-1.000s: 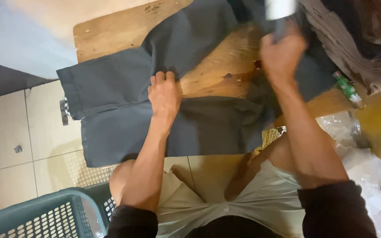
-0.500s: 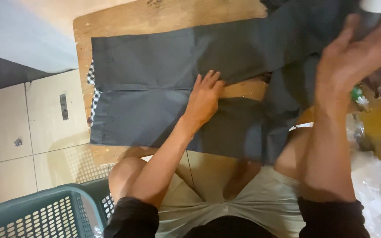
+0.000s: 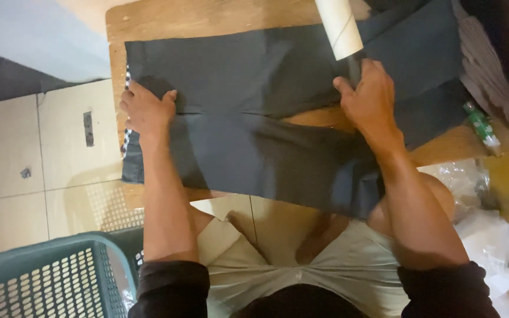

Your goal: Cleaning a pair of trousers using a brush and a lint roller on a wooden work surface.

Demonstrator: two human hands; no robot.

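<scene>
Dark trousers pinned flat on the wooden board

Dark grey trousers (image 3: 254, 112) are spread across a wooden board (image 3: 207, 20), their long axis running from nine to three o'clock. The waistband end is pressed down by the left hand (image 3: 147, 112), fingers flat and loosely spread. The right hand (image 3: 369, 100), toward three o'clock, is closed around the handle of a white lint roller (image 3: 339, 26), which rests on the upper leg. A green basket (image 3: 48, 277) is seen at seven o'clock.
</scene>
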